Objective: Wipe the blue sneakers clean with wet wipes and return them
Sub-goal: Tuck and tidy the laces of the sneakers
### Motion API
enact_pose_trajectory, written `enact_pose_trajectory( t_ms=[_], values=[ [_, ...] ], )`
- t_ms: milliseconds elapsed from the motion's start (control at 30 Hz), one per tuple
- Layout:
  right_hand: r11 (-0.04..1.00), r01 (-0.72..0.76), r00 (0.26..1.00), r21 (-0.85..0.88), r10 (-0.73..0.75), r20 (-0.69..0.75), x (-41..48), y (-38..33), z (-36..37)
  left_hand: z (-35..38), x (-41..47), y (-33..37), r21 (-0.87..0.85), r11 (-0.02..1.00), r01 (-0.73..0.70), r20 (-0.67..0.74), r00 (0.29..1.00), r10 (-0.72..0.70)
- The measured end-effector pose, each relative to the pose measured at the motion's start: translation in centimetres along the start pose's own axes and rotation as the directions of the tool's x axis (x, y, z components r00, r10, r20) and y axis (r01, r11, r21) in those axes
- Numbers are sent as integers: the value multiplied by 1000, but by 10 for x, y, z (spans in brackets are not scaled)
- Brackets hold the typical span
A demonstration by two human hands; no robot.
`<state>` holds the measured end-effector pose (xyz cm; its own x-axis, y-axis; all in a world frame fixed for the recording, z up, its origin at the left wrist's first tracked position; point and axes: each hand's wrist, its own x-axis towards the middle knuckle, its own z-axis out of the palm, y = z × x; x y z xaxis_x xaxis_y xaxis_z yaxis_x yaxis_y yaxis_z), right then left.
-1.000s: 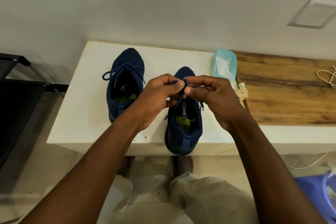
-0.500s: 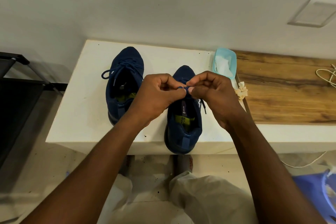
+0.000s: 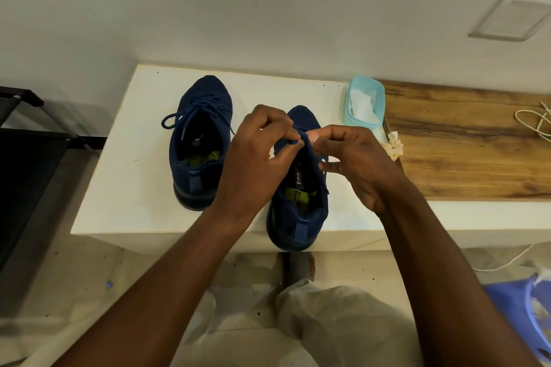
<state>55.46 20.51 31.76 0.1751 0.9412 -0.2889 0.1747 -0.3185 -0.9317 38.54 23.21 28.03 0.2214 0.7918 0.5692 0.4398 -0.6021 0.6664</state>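
Blue right sneaker [image 3: 298, 217] sits on the white table [image 3: 134, 158], nearer than the left sneaker [image 3: 199, 134], left hand [image 3: 253, 164] and right hand [image 3: 357, 164] both pinching its lace [image 3: 308, 147].

The dark blue left sneaker [image 3: 200, 143] is standing upright toward the back of the white table [image 3: 134, 143], toe pointing at the wall, a lace loop hanging off its side. The matching right sneaker [image 3: 301, 211] is standing beside it with its heel at the near edge, its lace [image 3: 301, 140] being pinched between the left hand [image 3: 253, 158] and right hand [image 3: 354, 164]. The pale blue wet-wipe tub [image 3: 365, 107] is lying near its toe, a white wipe sticking up.
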Motion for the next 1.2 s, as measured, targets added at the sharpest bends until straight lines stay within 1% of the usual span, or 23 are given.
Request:
enact_pose_trajectory(
  t_ms=[100,133,200,300,367,433,500,600,633,667,700,767,800,833,867,900,933,967,1000,1033,1067,1133,1200],
  values=[
    [1000,-18,1000,-23,17,-26,-1,-4,4,-3,2,-2,-36,998,57,45,997,-56],
    [999,-31,998,-36,29,-48,-2,-5,5,-4,2,-2,-68,993,96,68,994,-91],
    [997,-74,992,-34,70,-106,-2,-7,4,-10,4,-3,-141,964,226,136,969,-207],
    [990,-129,976,49,135,-173,-2,-6,1,-23,7,-10,-156,888,432,294,879,-375],
    [987,-149,965,57,158,-210,-2,-4,-2,-33,8,-15,-139,831,538,410,795,-446],
    [983,-171,956,68,182,-231,-2,-2,-3,-39,10,-16,-119,759,639,498,700,-512],
    [977,-191,950,99,210,-232,-1,0,-2,-43,13,-14,-95,705,703,541,631,-556],
    [972,-207,946,110,228,-229,0,2,2,-44,16,-13,-57,646,761,559,560,-611],
    [970,-208,945,124,232,-229,1,3,3,-44,16,-12,-29,640,768,562,543,-625],
    [972,-196,945,128,222,-240,1,5,3,-42,14,-12,-2,652,758,559,542,-628],
    [981,-165,946,104,187,-264,2,7,2,-39,12,-13,15,679,734,544,564,-622],
    [997,-75,951,32,81,-298,4,11,-7,-36,7,-14,35,745,667,482,641,-597],
    [998,-50,958,26,55,-282,4,12,-13,-35,4,-14,45,766,641,461,667,-585],
    [998,-46,971,36,53,-232,2,12,-19,-34,1,-14,46,778,626,460,678,-573],
    [998,-52,987,29,56,-153,1,13,-23,-31,-1,-13,45,791,610,469,686,-556],
    [998,-56,997,-23,55,-62,-1,15,-25,-27,-4,-11,47,808,587,479,697,-534],
    [991,-43,999,-129,45,18,-2,18,-23,-21,-8,-10,50,827,560,483,711,-511],
    [964,-1,997,-268,21,72,-3,20,-18,-16,-11,-9,47,844,534,472,733,-490],
    [909,62,995,-412,-24,97,-3,23,-13,-11,-14,-9,43,858,511,446,759,-474],
    [843,123,992,-524,-84,99,-1,26,-8,-8,-15,-9,38,870,492,413,785,-462],
    [792,155,988,-591,-130,85,1,27,-5,-6,-16,-9,29,875,483,386,802,-455],
    [758,142,985,-637,-170,17,4,27,-7,-6,-15,-10,-1,873,487,359,815,-454],
    [758,96,987,-645,-156,-38,5,30,-12,-6,-15,-11,-29,860,510,347,812,-470]
  ],
)
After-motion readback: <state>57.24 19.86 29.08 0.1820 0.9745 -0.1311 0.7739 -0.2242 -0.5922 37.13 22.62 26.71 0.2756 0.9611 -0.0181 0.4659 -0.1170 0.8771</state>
